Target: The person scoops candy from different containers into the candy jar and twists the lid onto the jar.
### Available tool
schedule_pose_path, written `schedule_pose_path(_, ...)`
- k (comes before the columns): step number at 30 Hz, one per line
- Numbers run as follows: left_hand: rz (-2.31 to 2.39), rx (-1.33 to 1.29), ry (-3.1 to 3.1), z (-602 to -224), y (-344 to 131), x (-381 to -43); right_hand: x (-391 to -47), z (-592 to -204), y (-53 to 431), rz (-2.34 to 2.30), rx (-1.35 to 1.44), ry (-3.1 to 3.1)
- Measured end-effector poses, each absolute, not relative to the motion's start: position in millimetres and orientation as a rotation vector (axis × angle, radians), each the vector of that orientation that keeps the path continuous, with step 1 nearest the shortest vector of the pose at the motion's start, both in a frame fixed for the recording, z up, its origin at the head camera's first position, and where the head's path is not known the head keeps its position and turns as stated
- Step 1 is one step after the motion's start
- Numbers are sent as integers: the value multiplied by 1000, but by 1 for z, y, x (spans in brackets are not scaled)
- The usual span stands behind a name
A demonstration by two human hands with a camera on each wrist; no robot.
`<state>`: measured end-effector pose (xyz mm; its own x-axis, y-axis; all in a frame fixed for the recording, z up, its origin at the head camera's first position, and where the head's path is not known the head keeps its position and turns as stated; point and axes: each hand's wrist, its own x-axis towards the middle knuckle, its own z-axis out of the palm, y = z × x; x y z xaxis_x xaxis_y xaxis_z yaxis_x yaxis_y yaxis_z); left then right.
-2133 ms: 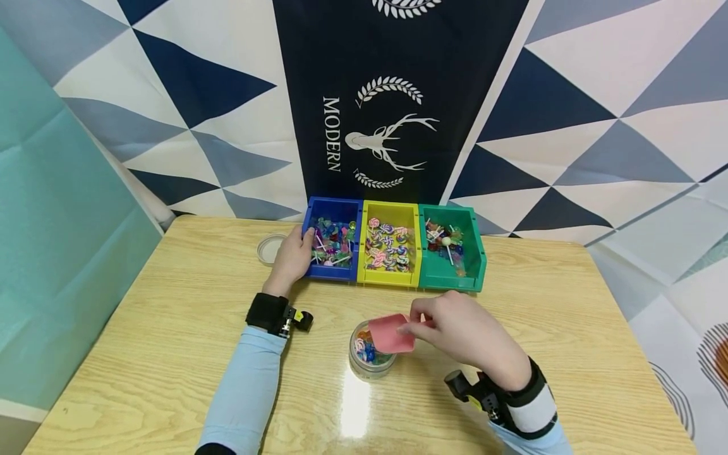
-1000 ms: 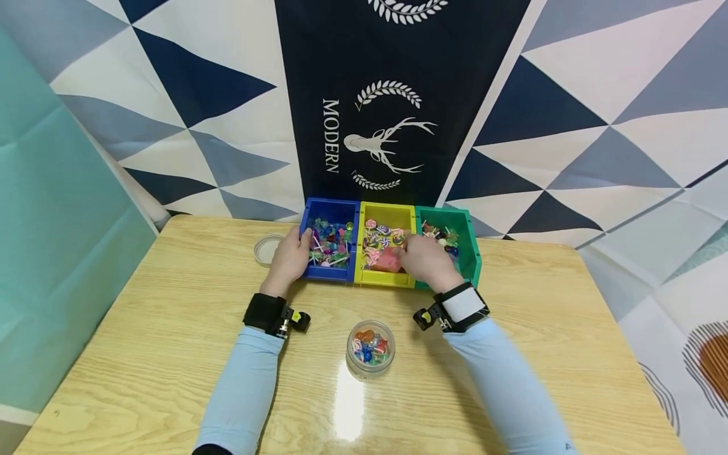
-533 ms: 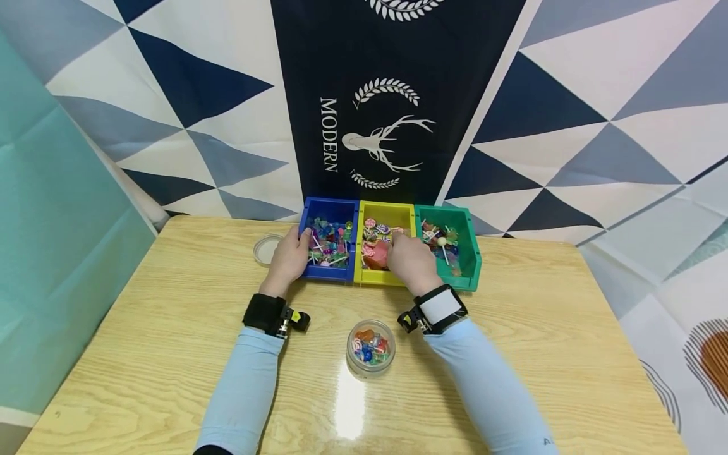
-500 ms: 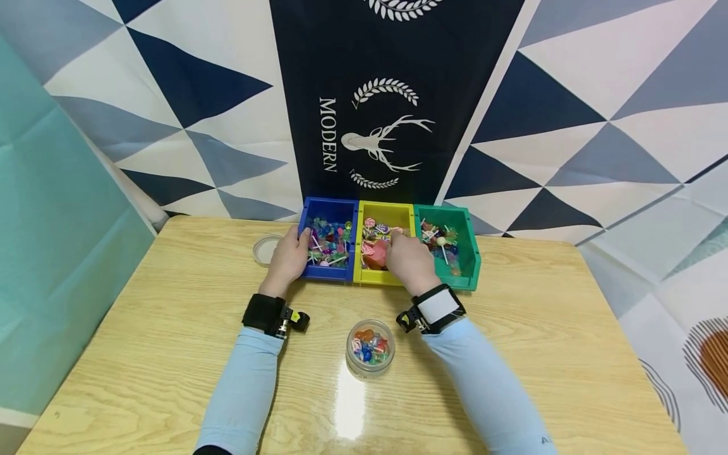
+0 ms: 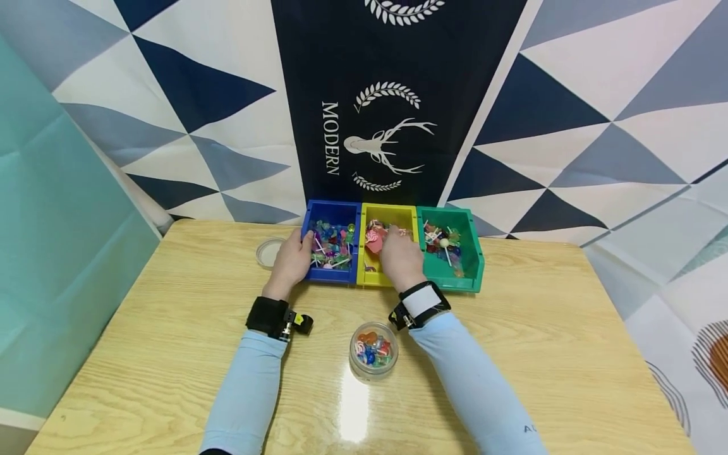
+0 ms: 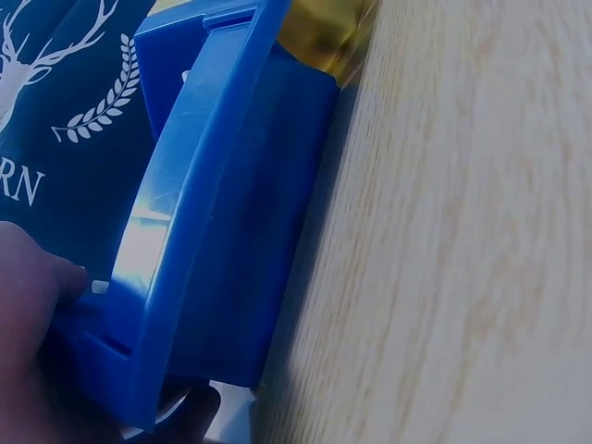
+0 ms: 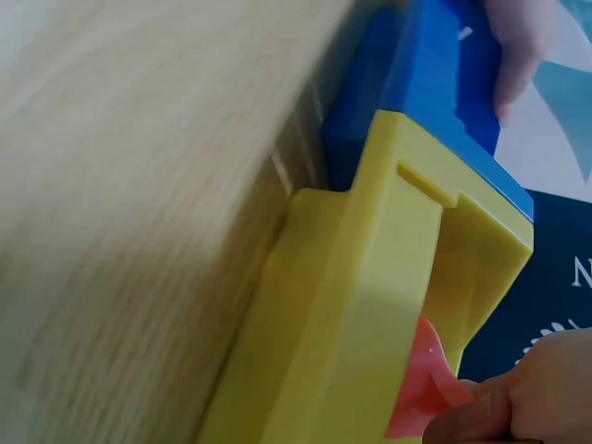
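Observation:
My left hand (image 5: 291,260) grips the left wall of the blue bin (image 6: 166,222), thumb inside the wall and a fingertip outside below. My right hand (image 5: 401,259) holds a small pink scoop (image 5: 375,243) by its handle inside the yellow bin (image 7: 361,296); the handle is mostly hidden by the fingers. Swirl lollipop candies (image 5: 373,236) lie on and around the scoop toward the back of that bin. In front of the bins stands an open clear jar (image 5: 372,373), partly filled with mixed colourful candies (image 5: 371,351).
A green bin (image 5: 455,282) with candies joins the yellow bin on the right. The jar's round lid (image 5: 266,253) lies left of the left hand. A patterned backdrop (image 5: 375,126) rises directly behind the bins. The wooden table (image 5: 170,354) carries everything.
The right hand has brought the scoop from above the jar into the yellow bin, then pushed it left and toward the back, gathering lollipops. The left hand has stayed on the blue bin.

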<state>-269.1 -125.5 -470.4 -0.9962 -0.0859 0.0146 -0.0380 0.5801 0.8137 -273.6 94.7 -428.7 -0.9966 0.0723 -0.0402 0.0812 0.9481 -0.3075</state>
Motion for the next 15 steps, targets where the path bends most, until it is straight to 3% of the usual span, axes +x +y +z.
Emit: schedule_pose_path(15, -1390, 112, -2740, -474, -123, -268, -282, -415, 104, -430, 172, 3021)
